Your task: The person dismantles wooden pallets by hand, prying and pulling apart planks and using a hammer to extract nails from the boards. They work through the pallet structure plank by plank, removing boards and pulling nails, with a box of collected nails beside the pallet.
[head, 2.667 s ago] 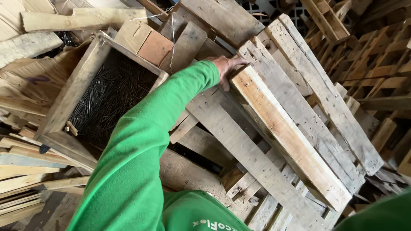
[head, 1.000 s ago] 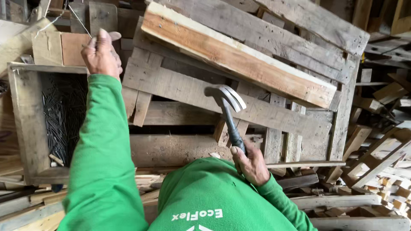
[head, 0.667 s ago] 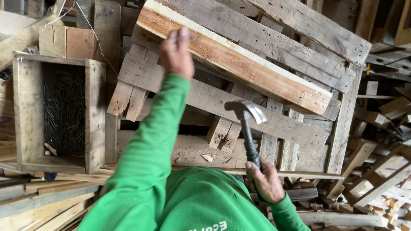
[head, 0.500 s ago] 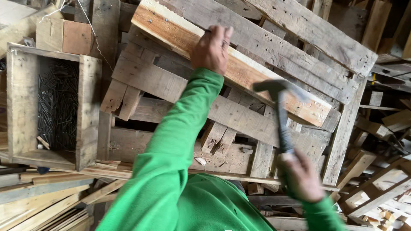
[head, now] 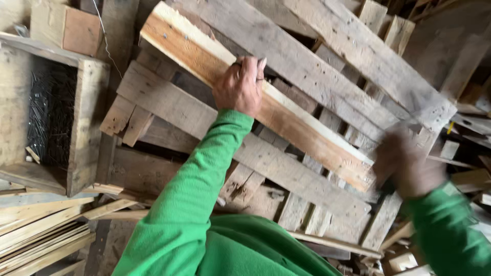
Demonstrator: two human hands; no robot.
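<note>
Pale plank, long axis upper-left to lower-right, left hand gripping it; right hand blurred, grip unclear.

Weathered timber on every side

Grey, worn pallets lean stacked across the scene; an open wooden box of dark nails sits at left; thin pale slats lie piled below it; soft daylight, dim gaps between boards

Blur, cover and cropped edges

The right hand is smeared by motion, so its grip and whatever it holds cannot be made out. The left hand covers part of the pale plank. The nail box is cut by the left edge, its dark contents too fine to resolve.
</note>
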